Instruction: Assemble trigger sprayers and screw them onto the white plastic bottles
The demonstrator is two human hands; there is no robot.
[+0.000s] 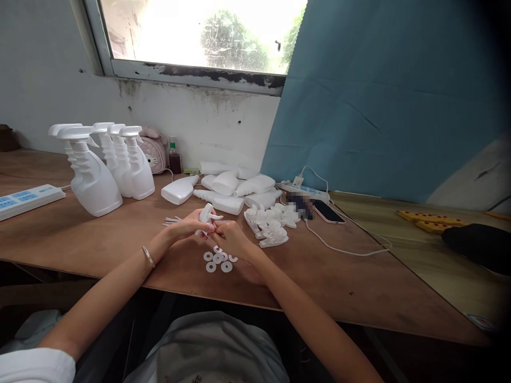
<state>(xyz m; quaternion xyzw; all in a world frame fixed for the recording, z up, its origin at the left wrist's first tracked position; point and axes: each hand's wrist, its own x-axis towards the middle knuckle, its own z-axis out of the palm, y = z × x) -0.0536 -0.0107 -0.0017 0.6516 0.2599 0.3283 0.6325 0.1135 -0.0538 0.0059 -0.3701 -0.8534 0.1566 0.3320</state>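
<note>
A white trigger spray head (206,213) is gripped in my left hand (188,225), its trigger pointing right. My right hand (233,238) is closed, fingertips at the lower part of the spray head. What these fingertips pinch is hidden. Just below my hands, several flat white ring washers (222,267) lie in a loose cluster on the brown table (159,266). A few thin white tubes (172,219) stick out beside my left wrist. To the right of my right hand is a pile of white spray heads (268,223).
Upright white spray bottles (98,183) stand at the left, near a power strip (30,199). White bottles without heads (223,202) lie heaped behind my hands. A phone (329,211) and a white cable (339,250) are at the right. The table's front edge runs beneath my forearms.
</note>
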